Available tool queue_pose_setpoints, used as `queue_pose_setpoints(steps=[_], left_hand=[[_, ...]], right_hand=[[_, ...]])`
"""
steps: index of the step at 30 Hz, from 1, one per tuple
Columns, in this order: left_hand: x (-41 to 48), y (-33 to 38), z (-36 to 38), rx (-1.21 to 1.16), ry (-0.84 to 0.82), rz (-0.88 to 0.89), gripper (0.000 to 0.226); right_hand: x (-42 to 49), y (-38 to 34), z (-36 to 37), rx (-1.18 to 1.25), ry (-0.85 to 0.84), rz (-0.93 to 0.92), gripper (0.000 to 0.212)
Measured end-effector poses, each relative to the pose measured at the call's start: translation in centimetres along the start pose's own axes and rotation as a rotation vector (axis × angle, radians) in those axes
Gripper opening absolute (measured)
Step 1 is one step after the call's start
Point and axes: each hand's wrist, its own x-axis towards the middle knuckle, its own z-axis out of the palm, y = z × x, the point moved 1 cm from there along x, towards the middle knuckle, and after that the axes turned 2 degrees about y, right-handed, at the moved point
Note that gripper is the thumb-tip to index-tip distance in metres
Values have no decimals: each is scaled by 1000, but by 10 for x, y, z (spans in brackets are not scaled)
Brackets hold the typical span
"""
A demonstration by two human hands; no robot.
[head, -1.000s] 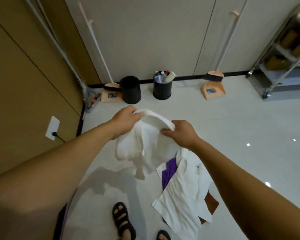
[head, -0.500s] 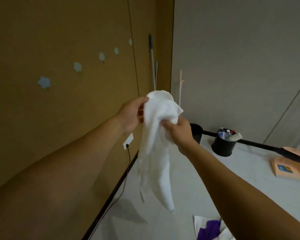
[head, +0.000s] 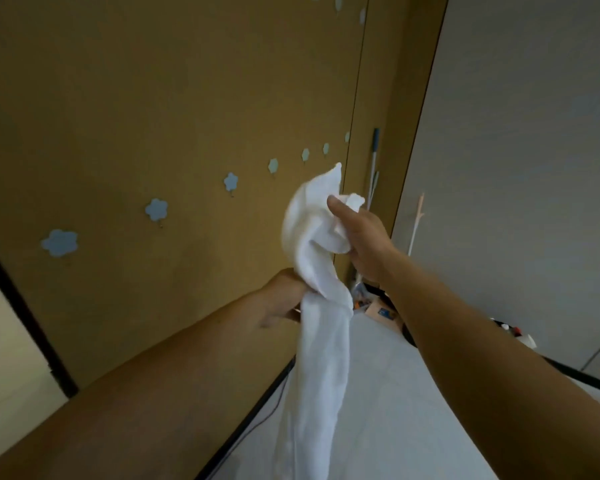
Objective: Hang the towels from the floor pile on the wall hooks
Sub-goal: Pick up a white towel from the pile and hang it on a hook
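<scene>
A white towel [head: 321, 358] hangs in front of me, bunched at its top and trailing down toward the floor. My right hand [head: 359, 237] grips the bunched upper end, with the thumb over the cloth. My left hand [head: 283, 299] holds the towel lower down, at its narrow twisted part. A row of pale blue flower-shaped wall hooks [head: 156, 209] runs across the brown wall [head: 153, 98] to the left of the towel, all bare. The nearest hook [head: 231, 181] is up and left of my right hand. The floor pile is out of view.
A mop handle [head: 374, 161] and a pale broom handle [head: 418, 220] lean in the corner behind the towel. A dustpan [head: 381, 311] and small clutter lie on the white floor below. A black baseboard and a cable run along the wall's foot.
My view has swung up and left toward the hook wall. My right hand has risen to the towel's top, and my left hand has dropped to its middle. The pile has left view.
</scene>
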Motion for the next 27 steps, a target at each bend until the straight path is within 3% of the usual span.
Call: queue_pose_setpoints(steps=[3,5,8,11,14,16,19,20,22,27], left_hand=[[-6,27,-19,-293,176,76,34],[-9,47,-32,-449,283,65,43],[-17,60,-46,-542,180,79,54],[-31,44,-52,-349,23,69,65],[-41,22,-53,-283,-114,-28,56],[-39,18,-56,-316,-103,-51,47],[-39,23,-67,-446,59,-33,34],[-41,24,-71,-438,106,-34,27],[-42,23,-75,-447,139,-61,36],[-40,18,-81,-389,296,-147,24]], right_hand=[[-21,31,5,-180,-135,57,59],[-36,52,5,-284,-202,224,77],[-50,63,11,-318,-190,306,70],[-46,49,17,-273,13,211,56],[-36,25,25,-140,-5,158,50],[-32,13,27,-267,-70,161,42],[-31,4,18,-545,-122,140,40],[-30,3,13,-517,-142,139,40],[-29,2,7,-376,-156,137,30],[-14,6,-22,-94,70,182,16]])
